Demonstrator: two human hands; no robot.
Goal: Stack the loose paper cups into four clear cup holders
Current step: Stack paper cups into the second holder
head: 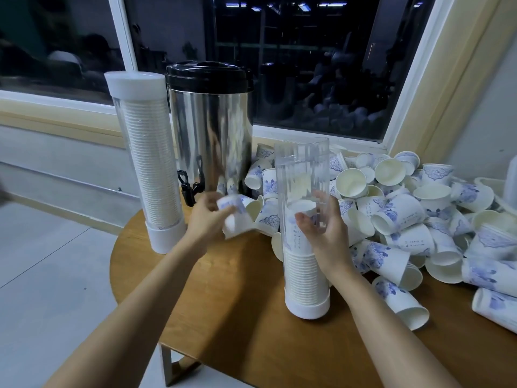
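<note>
Round wooden table [223, 317] sitting against a dark window [307, 65], carrying a steel drink dispenser [212, 130] at the back, with a capped holder [148, 163] standing upright just left of it, packed with cups top to bottom. Open holder [302, 169] standing upright mid-table with a stack [303, 275] filling roughly its lower third, loose cups [419, 219] lying heaped to its right and behind it. Left hand [205, 222] gripping one cup [236, 219], motion-blurred, just left of the open holder; right hand [327, 236] curling around that holder's clear tube at mid-height.
</note>
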